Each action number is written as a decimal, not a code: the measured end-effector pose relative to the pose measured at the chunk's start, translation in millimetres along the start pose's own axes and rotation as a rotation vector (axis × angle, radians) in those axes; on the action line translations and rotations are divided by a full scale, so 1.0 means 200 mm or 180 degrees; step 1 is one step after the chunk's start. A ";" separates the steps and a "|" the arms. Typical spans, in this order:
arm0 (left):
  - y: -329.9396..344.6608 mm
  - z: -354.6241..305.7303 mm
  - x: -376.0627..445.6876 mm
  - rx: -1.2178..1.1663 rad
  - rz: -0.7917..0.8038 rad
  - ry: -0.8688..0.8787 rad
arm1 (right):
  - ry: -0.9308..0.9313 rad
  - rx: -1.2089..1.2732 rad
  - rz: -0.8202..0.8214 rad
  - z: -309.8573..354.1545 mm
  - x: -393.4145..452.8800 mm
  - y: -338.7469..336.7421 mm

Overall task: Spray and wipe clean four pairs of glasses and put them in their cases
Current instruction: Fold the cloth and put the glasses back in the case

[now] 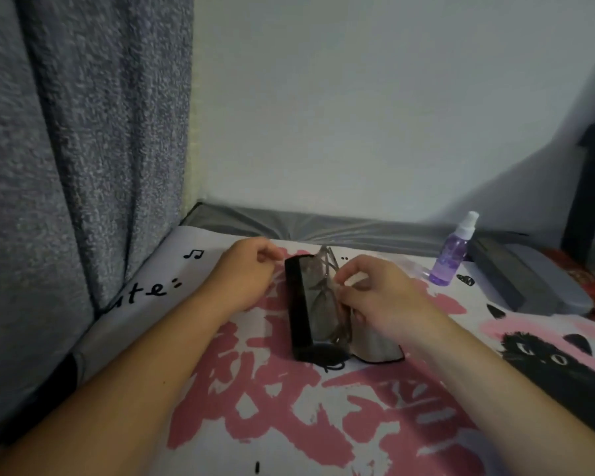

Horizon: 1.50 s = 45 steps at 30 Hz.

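Observation:
A black glasses case [298, 314] lies open in the middle of the patterned bed sheet [289, 417], grey lining up. A thin-framed pair of glasses [323, 290] sits half inside it, one end sticking up at the far side. My right hand [382, 297] pinches the frame along the case's right edge, over the opened flap [375, 348]. My left hand [248, 269] is beside the case's far left corner, fingers curled; whether they touch the case is unclear. A purple spray bottle [452, 254] with a clear cap stands at the right.
Several dark and grey closed cases [529, 280] lie stacked at the far right, behind the bottle. A grey curtain [83, 149] hangs along the left edge and a white wall [358, 115] runs behind the bed. A dark post [588, 187] rises at the right.

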State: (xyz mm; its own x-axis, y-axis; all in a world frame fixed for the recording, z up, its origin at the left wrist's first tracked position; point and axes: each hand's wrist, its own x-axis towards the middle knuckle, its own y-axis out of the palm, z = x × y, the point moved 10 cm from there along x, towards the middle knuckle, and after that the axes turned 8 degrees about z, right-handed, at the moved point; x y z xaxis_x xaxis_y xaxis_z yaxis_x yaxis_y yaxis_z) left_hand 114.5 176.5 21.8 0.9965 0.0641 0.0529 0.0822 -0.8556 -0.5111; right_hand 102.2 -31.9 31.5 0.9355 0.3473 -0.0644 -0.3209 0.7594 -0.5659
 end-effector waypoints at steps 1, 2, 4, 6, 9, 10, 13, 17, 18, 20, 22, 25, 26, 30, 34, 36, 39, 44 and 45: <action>0.01 -0.01 0.00 -0.0044 0.0025 0.0047 | 0.0013 -0.0046 -0.0036 0.00 0.00 0.00; 0.03 -0.03 0.00 -0.0055 0.0074 0.0120 | 0.0032 -0.0066 -0.0077 0.00 -0.01 -0.01; 0.08 -0.07 -0.01 0.0000 0.0206 0.0252 | 0.0088 -0.0117 -0.0127 0.02 -0.03 0.00; 0.10 -0.07 -0.02 0.0098 0.0252 0.0267 | 0.0107 -0.0079 -0.0064 0.05 -0.04 0.03; 0.10 -0.06 -0.01 0.0204 0.0273 0.0175 | 0.0122 0.0073 -0.0071 0.06 -0.03 0.06; 0.10 -0.05 -0.01 0.0196 0.0294 0.0139 | 0.0116 0.0114 -0.0091 0.06 -0.03 0.06; 0.10 -0.05 -0.01 0.0205 0.0304 0.0096 | 0.0057 -0.0144 -0.0125 0.06 0.00 0.05; 0.11 -0.05 -0.02 0.0308 0.0349 0.0081 | -0.0127 -0.1143 -0.0007 0.11 0.03 0.02; 0.11 -0.05 -0.02 0.0333 0.0358 0.0072 | -0.0255 -0.1397 0.0065 0.13 0.03 0.02; 0.10 -0.07 -0.04 0.0377 0.0359 0.0081 | -0.0656 -0.2204 0.0351 0.20 0.01 0.08; 0.11 -0.09 -0.05 0.0405 0.0361 0.0133 | -0.1038 -0.2770 0.0642 0.22 -0.01 0.16; 0.14 -0.11 -0.06 0.0426 0.0427 0.0109 | -0.1180 -0.2721 0.0738 0.19 -0.04 0.19; 0.15 -0.10 -0.07 0.0424 0.0466 0.0038 | -0.1146 -0.2630 0.0740 0.17 -0.04 0.19; 0.21 -0.09 -0.11 0.0666 0.0715 -0.0361 | -0.1122 -0.2262 0.0483 0.13 -0.04 0.13; 0.26 -0.12 -0.17 0.0793 0.0990 -0.0509 | -0.0770 -0.1220 -0.0762 0.08 -0.04 -0.22; 0.27 -0.13 -0.18 0.0880 0.1027 -0.0521 | -0.0309 -0.1254 -0.1032 0.00 -0.02 -0.32; 0.28 -0.15 -0.19 0.0965 0.1032 -0.0473 | 0.0217 -0.1171 -0.0744 -0.13 0.02 -0.29; 0.29 -0.13 -0.18 0.1100 0.1003 -0.0425 | 0.0243 -0.0462 -0.0440 -0.17 0.03 -0.19; 0.30 -0.12 -0.17 0.1114 0.1012 -0.0416 | 0.0220 -0.0454 -0.0458 -0.16 0.03 -0.19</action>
State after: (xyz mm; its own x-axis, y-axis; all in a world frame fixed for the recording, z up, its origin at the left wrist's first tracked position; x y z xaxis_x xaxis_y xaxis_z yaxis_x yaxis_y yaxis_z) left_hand 84.8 110.6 10.5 0.9644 -0.0892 -0.2491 -0.2494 -0.6206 -0.7434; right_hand 123.8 -76.1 26.6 0.9797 0.1987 -0.0280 -0.1638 0.7113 -0.6836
